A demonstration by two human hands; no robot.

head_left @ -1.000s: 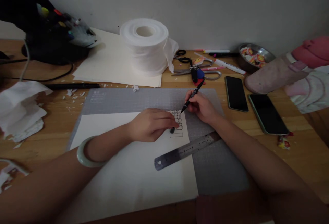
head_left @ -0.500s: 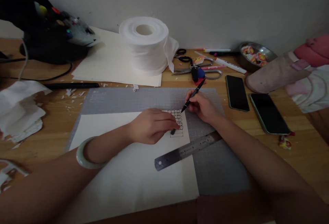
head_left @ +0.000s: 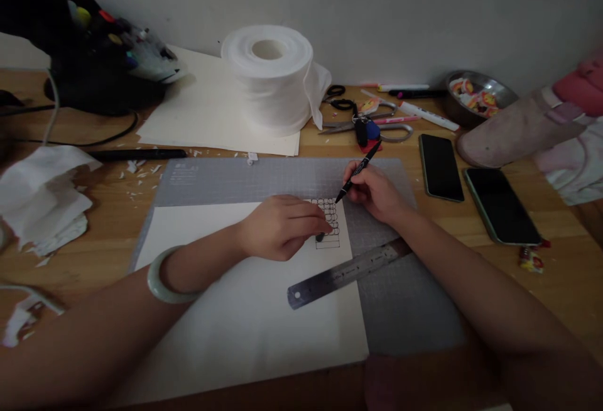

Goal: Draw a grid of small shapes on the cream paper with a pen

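Note:
My right hand (head_left: 370,191) grips a slim black marker pen (head_left: 358,171) with its tip pointing down-left at the top right corner of a small inked grid (head_left: 328,244) of lines and rounded loops. The grid is drawn near the right edge of a large white sheet of paper (head_left: 245,310). My left hand (head_left: 285,229) rests on the sheet with curled fingers and covers part of the grid. By its fingertips shows a small dark piece (head_left: 320,237), too small to name. A steel ruler (head_left: 330,282) lies slantwise below the grid, partly under my right forearm.
Beneath the sheet lies a grey cutting mat (head_left: 282,175). Behind stand a tissue roll (head_left: 271,84) on paper, scissors (head_left: 400,131), markers (head_left: 428,115) and a metal bowl (head_left: 509,93). Two phones (head_left: 441,167) and a bottle (head_left: 513,125) lie right; crumpled tissue (head_left: 42,191) and paper scraps left.
The whole view has shifted slightly, so things appear a little farther right and higher. Both hands keep nearly the same pose, and the pen stays at the grid's upper right corner.

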